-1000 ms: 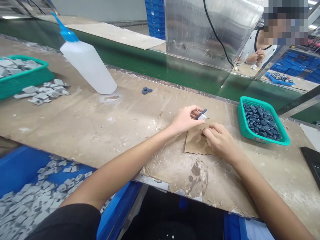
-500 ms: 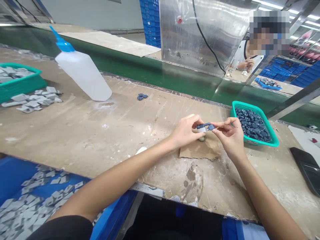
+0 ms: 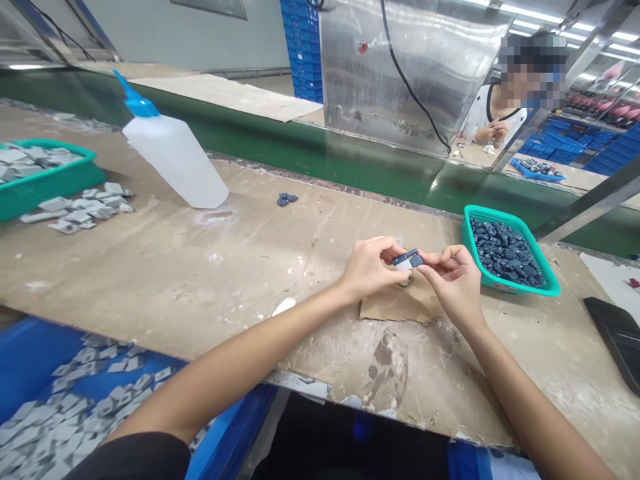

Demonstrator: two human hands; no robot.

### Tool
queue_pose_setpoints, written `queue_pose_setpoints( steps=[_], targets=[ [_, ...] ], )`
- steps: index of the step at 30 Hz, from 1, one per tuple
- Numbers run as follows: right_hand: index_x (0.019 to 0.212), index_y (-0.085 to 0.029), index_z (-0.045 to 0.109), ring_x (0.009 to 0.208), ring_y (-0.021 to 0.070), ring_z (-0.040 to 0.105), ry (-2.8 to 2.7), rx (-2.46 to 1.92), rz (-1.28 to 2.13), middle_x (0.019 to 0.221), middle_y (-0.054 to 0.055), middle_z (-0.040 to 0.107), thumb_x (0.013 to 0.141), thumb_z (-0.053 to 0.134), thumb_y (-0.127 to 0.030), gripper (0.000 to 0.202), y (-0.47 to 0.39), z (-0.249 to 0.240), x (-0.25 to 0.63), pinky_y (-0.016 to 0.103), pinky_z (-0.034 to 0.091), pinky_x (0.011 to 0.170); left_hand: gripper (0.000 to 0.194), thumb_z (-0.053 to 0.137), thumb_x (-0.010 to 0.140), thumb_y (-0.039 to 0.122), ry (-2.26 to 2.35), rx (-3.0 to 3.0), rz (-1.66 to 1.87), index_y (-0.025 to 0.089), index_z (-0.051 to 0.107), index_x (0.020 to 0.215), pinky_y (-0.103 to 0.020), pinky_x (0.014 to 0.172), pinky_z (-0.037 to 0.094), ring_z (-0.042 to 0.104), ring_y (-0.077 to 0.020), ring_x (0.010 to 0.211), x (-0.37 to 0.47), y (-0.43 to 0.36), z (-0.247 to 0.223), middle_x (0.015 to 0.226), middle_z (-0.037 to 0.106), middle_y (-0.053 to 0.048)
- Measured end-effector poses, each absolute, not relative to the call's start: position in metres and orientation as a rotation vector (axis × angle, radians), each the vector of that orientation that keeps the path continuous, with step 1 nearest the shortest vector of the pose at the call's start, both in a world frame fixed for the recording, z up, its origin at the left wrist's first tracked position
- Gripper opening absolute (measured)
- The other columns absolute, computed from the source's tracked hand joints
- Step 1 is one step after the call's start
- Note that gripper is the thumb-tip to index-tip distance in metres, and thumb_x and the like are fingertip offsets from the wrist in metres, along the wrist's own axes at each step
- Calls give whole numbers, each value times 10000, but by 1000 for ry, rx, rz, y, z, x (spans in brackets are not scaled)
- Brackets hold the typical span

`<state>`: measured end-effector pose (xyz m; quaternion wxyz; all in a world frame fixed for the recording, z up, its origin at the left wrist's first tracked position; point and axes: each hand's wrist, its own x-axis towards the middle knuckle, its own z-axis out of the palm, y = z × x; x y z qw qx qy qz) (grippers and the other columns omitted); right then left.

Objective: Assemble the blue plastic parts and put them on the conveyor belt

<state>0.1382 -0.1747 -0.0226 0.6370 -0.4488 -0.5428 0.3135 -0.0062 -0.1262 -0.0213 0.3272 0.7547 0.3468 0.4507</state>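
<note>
Between thumb and fingers, my left hand grips a small grey and dark-blue plastic part. My right hand pinches a small dark-blue plastic piece against the right end of that part; whether the two are joined I cannot tell. Both hands are above a torn piece of brown cardboard. Just below the fingertips a small round object is partly hidden. A green basket of dark-blue pieces stands right of my right hand.
A white squeeze bottle with a blue nozzle stands left, near loose grey parts and another green basket. A blue bin holds grey parts below the table edge. A black object lies right. Across the bench sits a person.
My right hand has moved slightly left, bringing the dark-blue piece from just apart up against the part in my left hand. The whole view has shifted slightly.
</note>
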Motion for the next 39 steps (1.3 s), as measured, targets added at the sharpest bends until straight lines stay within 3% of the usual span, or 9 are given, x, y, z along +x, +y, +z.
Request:
queue_pose_setpoints(
  steps=[7,14,20,26,30,32,34,35,39],
  targets=[
    [762,-218,402,915,184,619,-1231,-1020,816,778,-7,673,651,730,-207,346,-174,-19,143,286,512,788,164,697,544,182,931,1910,1194,135,606,672,-186,508,436,565,-101,565,-3,-126,-21,651,629,7],
    [912,-237,431,935,190,607,-1139,-916,1316,921,13,661,729,690,-304,324,-179,2,159,366,484,853,166,674,592,136,636,2208,1487,143,610,744,-209,597,454,562,-104,636,-9,-128,-11,697,621,-6],
    [1049,-228,428,927,219,608,-1063,-915,1693,983,55,635,722,688,-353,437,-183,4,159,399,461,862,152,664,613,133,535,2242,1467,133,606,754,-223,584,461,570,-113,633,-8,-133,-9,704,624,-29],
    [980,-261,366,910,215,612,-1028,-754,1689,947,18,630,667,726,-387,493,-188,-1,151,386,451,850,71,626,681,161,481,2398,1461,142,596,743,-210,549,440,545,-100,588,-7,-146,2,642,602,-9],
    [1112,-282,312,965,236,584,-1269,-952,1400,1001,50,609,717,628,-492,547,-181,8,171,433,429,871,109,611,714,221,413,2574,1288,155,604,800,-208,603,452,569,-108,639,6,-117,19,707,627,-12],
    [1213,-254,291,1060,264,521,-1420,-1277,844,1098,98,566,728,582,-520,625,-176,9,203,464,386,916,141,610,707,236,571,2653,1135,170,617,832,-219,665,457,592,-129,716,18,-72,27,787,650,-11],
    [1233,-194,341,1139,304,441,-1383,-1589,88,1191,145,503,724,557,-523,644,-173,4,243,491,331,957,187,597,706,215,954,2646,933,169,620,886,-229,720,457,603,-151,787,28,-15,30,868,661,-17],
    [1228,-161,373,1131,330,441,-1346,-1710,-132,1204,169,491,729,528,-530,639,-172,-2,263,512,339,940,226,578,724,213,1201,2589,846,165,612,943,-241,763,452,601,-166,844,31,13,30,928,660,-30],
    [1200,-162,458,997,306,547,-1503,-1915,-236,1115,128,576,806,410,-469,502,-164,-30,312,462,443,837,350,433,811,161,1445,2548,814,111,533,1143,-320,925,387,493,-231,1115,30,88,6,1203,547,-120]
  ],
)
